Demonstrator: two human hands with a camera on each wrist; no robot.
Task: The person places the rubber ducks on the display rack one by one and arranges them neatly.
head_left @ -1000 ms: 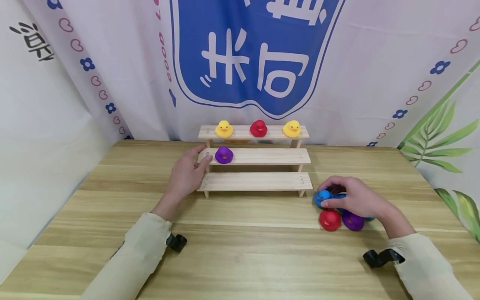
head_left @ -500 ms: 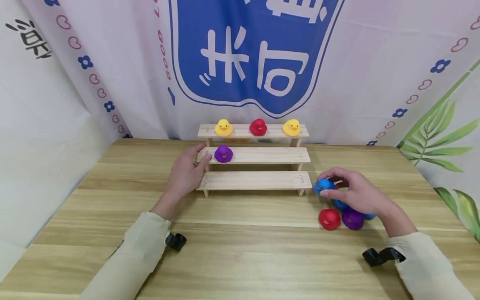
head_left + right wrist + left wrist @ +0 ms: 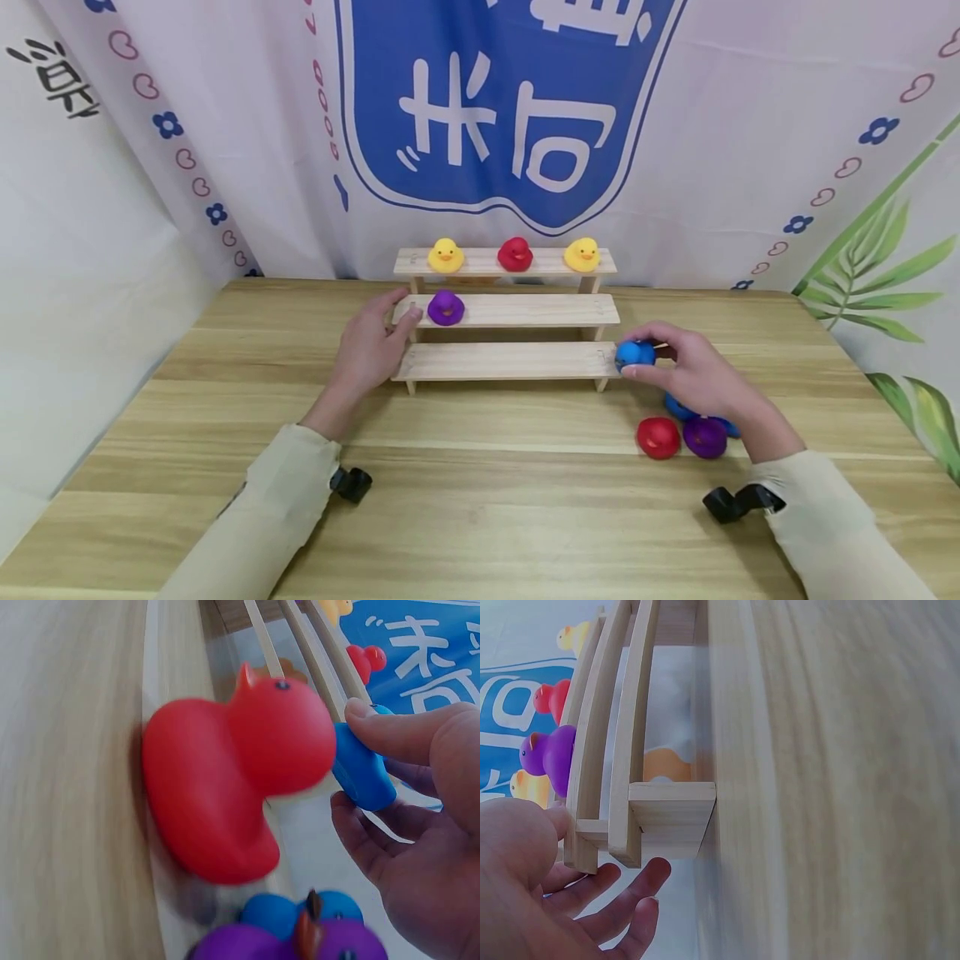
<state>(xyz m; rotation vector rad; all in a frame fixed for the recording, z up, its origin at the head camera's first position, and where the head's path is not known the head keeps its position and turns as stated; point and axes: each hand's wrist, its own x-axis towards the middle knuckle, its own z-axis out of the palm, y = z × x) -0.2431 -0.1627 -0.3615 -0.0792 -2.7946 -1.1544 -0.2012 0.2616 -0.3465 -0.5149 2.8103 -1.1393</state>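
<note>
A three-tier wooden shelf stand (image 3: 510,361) stands at the back of the table. At the left end of its middle tier, my left hand (image 3: 372,343) grips the board, thumb on top and fingers around the end. A purple rubber duck (image 3: 446,308) sits just right of that thumb. My right hand (image 3: 693,367) pinches a blue rubber duck (image 3: 633,357) between thumb and fingers, right at the right end of the bottom tier. In the right wrist view, a red rubber duck (image 3: 217,772) on the table looms in front of that hand.
On the top tier sit a yellow duck (image 3: 446,256), a red duck (image 3: 515,255) and another yellow duck (image 3: 582,255). Below my right hand lie a purple duck (image 3: 705,437) and blue ducks (image 3: 678,407). A printed curtain (image 3: 262,125) hangs behind the table.
My right hand has lifted the blue duck from the group on the table and carried it up and left to the bottom tier's right end. The left hand has stayed put.
</note>
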